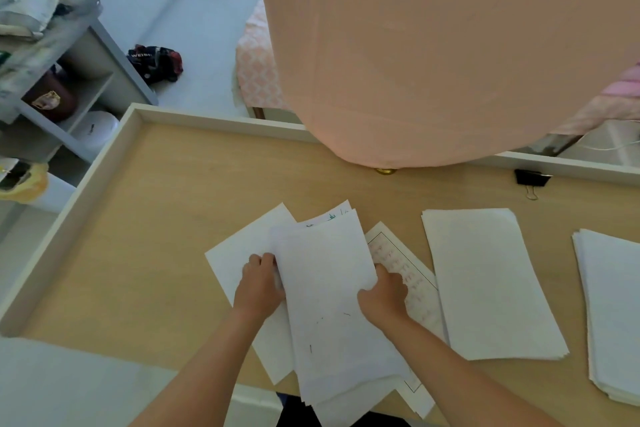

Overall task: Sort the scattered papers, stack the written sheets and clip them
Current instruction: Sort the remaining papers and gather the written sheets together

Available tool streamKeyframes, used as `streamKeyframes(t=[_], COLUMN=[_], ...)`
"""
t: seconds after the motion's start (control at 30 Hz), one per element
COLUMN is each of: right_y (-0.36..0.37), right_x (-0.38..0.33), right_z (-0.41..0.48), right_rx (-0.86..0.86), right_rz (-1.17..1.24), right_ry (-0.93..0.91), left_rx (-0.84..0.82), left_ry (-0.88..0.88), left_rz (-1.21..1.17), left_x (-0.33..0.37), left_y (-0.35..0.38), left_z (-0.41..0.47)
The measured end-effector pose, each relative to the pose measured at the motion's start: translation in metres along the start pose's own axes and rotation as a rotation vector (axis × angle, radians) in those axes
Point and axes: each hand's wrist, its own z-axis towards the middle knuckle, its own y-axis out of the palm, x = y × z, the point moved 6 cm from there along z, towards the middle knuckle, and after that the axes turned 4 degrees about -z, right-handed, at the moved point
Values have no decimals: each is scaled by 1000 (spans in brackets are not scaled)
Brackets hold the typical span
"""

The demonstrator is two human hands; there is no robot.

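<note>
Sheaf of papers (329,305) slants across the wooden table's (138,236) near edge. The left hand (259,284) curls over its left edge and the right hand (384,295) pinches its right edge. To the right lie a white stack (485,284) and a second stack (613,315). A black binder clip (531,178) sits by the far rim.
</note>
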Motion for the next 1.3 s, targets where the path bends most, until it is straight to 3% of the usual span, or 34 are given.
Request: streamKeyframes(t=[0.17,0.3,0.43,0.53,0.63,0.7,0.77,0.83,0.9,1.03,1.13,1.3], right_y=[-6,-15,-22,-30,-38,-39,-32,-20,-15,-32,-50,-54], right_x=[3,2,-8,-19,-24,-28,-37,-47,-53,-38,-11,27], right_z=[5,9,11,14,19,19,17,14,15,28,35,38], right_rx=[-115,-185,-243,-239,-162,-141,-176,-229,-215,38,143,102], right_rz=[145,228,374,335,380,391,353,317,227,-136,-275,-427], right_ry=[-30,-97,-147,-187,-162,-167,-198,-248,-288,-316,-253,-114], left_rx=[-177,-195,-178,-76,-230,-233,-11,200,295,239,272,-56], left_ry=[-56,-40,-155,-365,-510,-469,-437,-427,-414,-313,-124,296], left_rz=[13,-484,-902,-1206,-1476,-1287,-1033,-933,-801,-325,20,-22], left_x=[2,8,6,7,18,20,10,-3,-18,-35,-14,75], left_y=[-2,-16,-32,-31,-14,-10,-21,-38,-56,-64,-60,-4], left_z=[3,0,-1,0,-6,-9,-10,-9,-7,2,5,-4])
